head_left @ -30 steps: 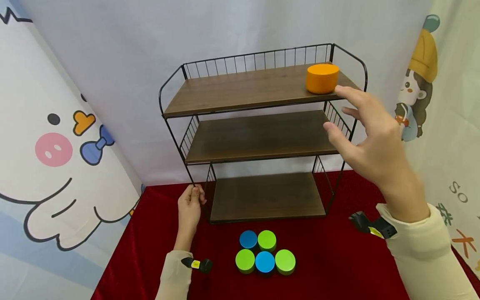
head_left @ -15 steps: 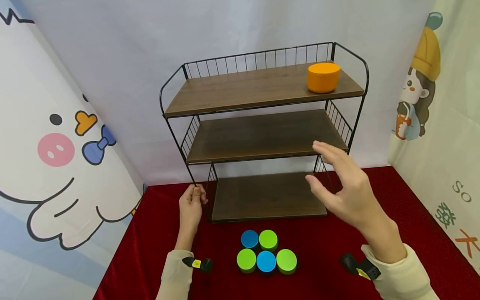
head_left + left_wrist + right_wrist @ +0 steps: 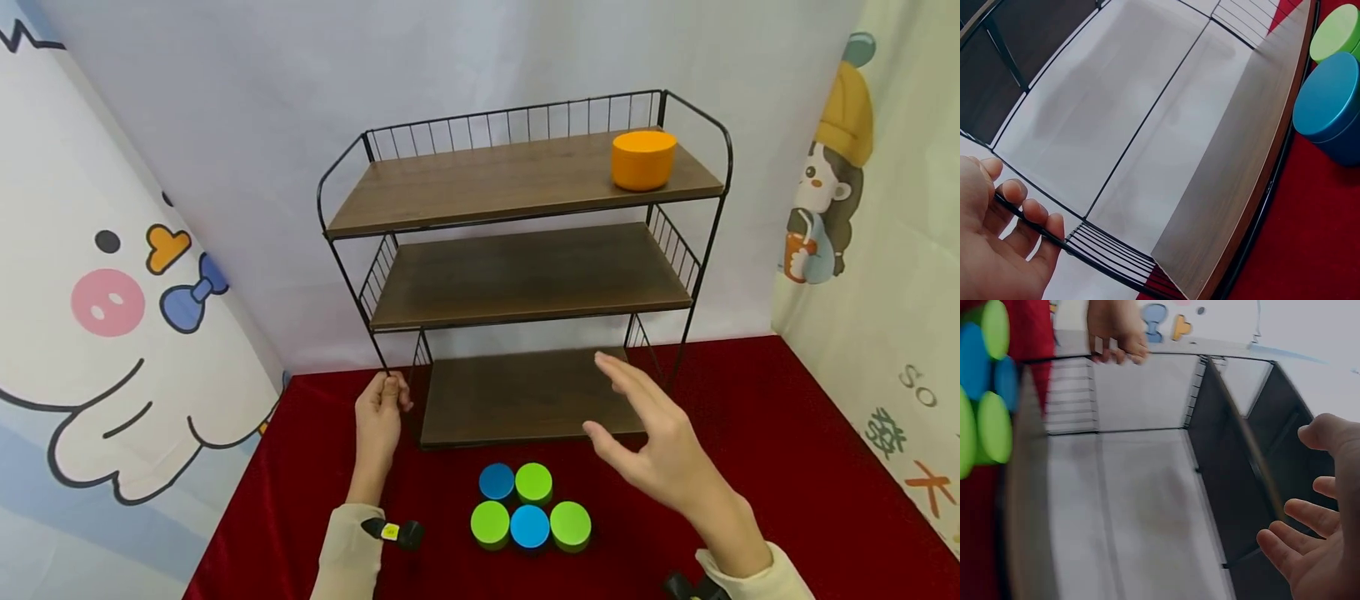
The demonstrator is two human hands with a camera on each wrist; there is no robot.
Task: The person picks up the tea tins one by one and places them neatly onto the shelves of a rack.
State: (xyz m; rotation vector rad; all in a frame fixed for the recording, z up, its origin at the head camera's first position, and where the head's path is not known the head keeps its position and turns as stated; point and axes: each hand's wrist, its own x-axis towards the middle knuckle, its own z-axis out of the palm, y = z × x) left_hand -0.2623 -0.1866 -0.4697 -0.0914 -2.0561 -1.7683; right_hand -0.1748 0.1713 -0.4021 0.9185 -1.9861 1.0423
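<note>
My left hand [image 3: 380, 412] grips the black front post at the left side of a three-tier shelf rack [image 3: 525, 275]; the left wrist view shows the fingers [image 3: 1035, 212] curled round the thin metal rod. My right hand [image 3: 652, 433] is held in the air before the lowest board's right end, thumb and fingers apart, holding nothing. On the top board, near its right end, stands an orange round tin [image 3: 643, 161]. In front of the rack are two blue tins [image 3: 529, 527] and three green tins [image 3: 490, 524], grouped closely on the red cloth.
The rack's middle board [image 3: 532, 275] and bottom board [image 3: 517, 396] are brown wood with black wire sides. Red cloth [image 3: 757, 417] covers the table. A pale curtain [image 3: 487, 50] hangs behind, with printed cartoon figures at both sides.
My right hand has come down and to the left, from beside the orange tin to the height of the bottom board. The left hand keeps its grip on the post.
</note>
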